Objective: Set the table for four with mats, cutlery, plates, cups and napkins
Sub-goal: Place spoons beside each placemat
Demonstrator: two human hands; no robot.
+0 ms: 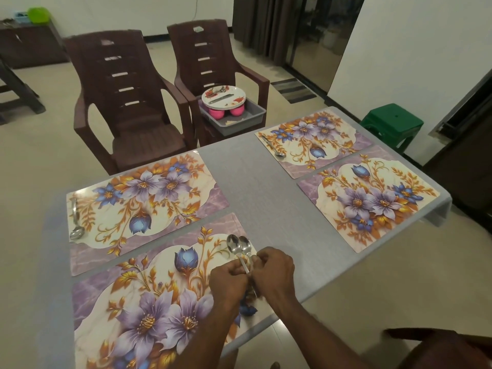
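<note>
Low in the frame, my left hand (228, 278) and right hand (274, 270) both grip two spoons (239, 247) over the nearest mat (127, 302) on the counter (269, 182).

Mats: we see four floral mats (149, 198) flat on the desk (261, 187), in two pairs.
Laid spoons: one spoon (76, 222) on the far-left mat, another spoon (273, 147) on the far-right mat.
Held spoons: two spoons (239, 247), bowls up, over the near-left mat.
Plates: a stack (223, 95) on pink cups (217, 113), in a grey tray (234, 121).
</note>
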